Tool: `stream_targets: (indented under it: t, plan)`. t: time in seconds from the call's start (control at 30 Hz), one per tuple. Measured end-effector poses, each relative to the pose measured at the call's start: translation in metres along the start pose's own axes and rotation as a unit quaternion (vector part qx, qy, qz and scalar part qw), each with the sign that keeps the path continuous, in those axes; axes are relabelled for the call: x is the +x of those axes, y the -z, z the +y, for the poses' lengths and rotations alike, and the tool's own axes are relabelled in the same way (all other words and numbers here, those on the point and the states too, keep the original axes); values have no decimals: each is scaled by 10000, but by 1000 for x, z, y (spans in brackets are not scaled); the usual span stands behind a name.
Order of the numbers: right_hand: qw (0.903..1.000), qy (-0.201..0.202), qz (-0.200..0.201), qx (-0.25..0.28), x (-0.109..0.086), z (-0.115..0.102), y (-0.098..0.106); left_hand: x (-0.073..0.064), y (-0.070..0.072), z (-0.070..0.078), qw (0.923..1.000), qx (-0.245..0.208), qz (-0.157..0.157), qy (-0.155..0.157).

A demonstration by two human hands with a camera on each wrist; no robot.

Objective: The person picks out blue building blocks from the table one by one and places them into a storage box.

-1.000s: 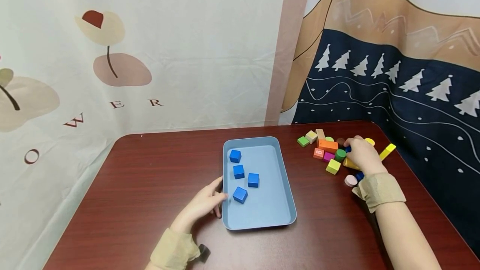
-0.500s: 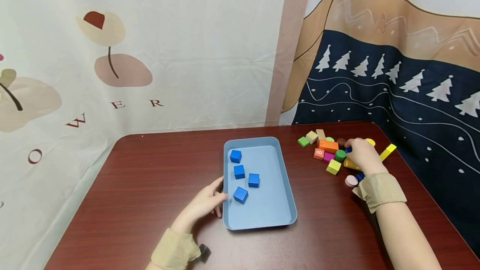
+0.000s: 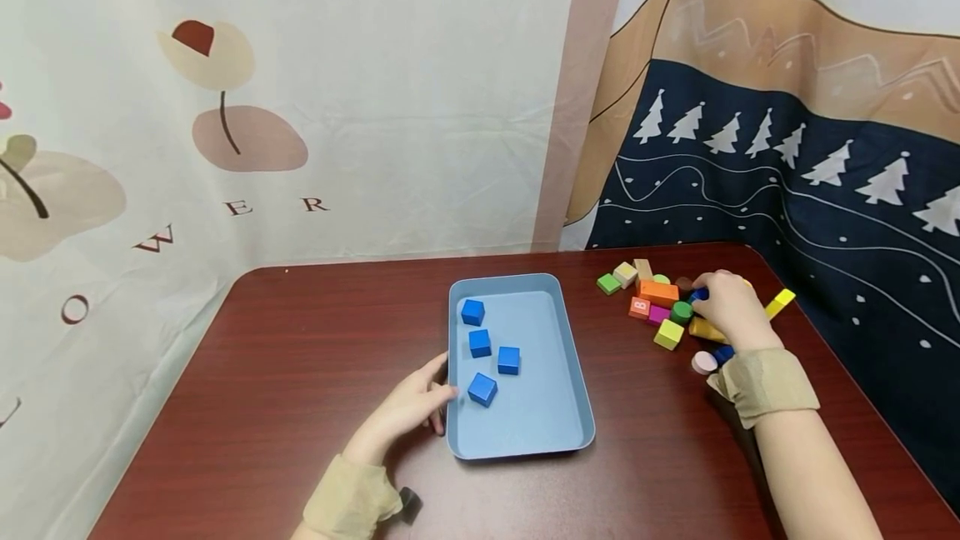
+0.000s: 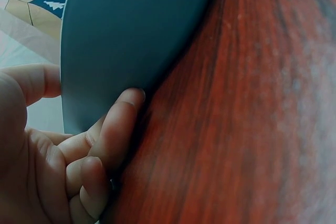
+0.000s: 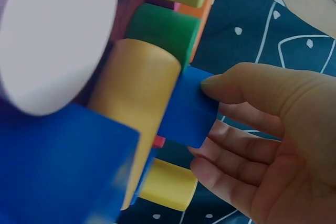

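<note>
My left hand [image 3: 405,405] holds the left side of a light blue tray [image 3: 551,411]. In the left wrist view its thumb is at the rim and its fingers lie against the tray's outer wall [image 4: 121,40]. Several blue cubes sit inside, one of them a tilted cube [image 3: 482,389] nearest that hand. At the right, my right hand [image 3: 731,307] reaches into a pile of coloured blocks and pinches a blue block [image 5: 189,108] between thumb and fingers. A green cylinder [image 5: 165,30] and a yellow-orange rounded block [image 5: 136,80] lie right beside it.
Around the right hand are an orange block [image 3: 658,292], a yellow-green cube [image 3: 668,334], a pale pink disc [image 3: 703,362], another blue block [image 3: 723,354] and a yellow bar [image 3: 780,302]. Printed curtains hang behind the dark red table [image 3: 300,340].
My right hand has shifted slightly away and to the right with the blue block, showing more of the yellow-orange block. The left hand and tray stay in place.
</note>
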State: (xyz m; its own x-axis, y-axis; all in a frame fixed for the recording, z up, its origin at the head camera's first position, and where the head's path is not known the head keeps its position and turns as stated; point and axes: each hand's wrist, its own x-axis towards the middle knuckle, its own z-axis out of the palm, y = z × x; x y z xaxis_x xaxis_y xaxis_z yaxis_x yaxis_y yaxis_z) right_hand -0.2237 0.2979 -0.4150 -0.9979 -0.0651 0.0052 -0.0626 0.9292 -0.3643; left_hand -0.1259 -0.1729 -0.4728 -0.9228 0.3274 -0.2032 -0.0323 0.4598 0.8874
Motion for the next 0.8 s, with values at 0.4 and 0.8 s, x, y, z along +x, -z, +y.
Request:
stream_targets:
  t: [0.4, 0.8]
  plan:
    - [9994, 97, 303, 145, -3, -14, 12, 0, 2, 5, 9998, 180, 52, 46]
    - [9980, 368, 488, 189, -9, -41, 19, 0, 0, 4, 9998, 181, 63, 88]
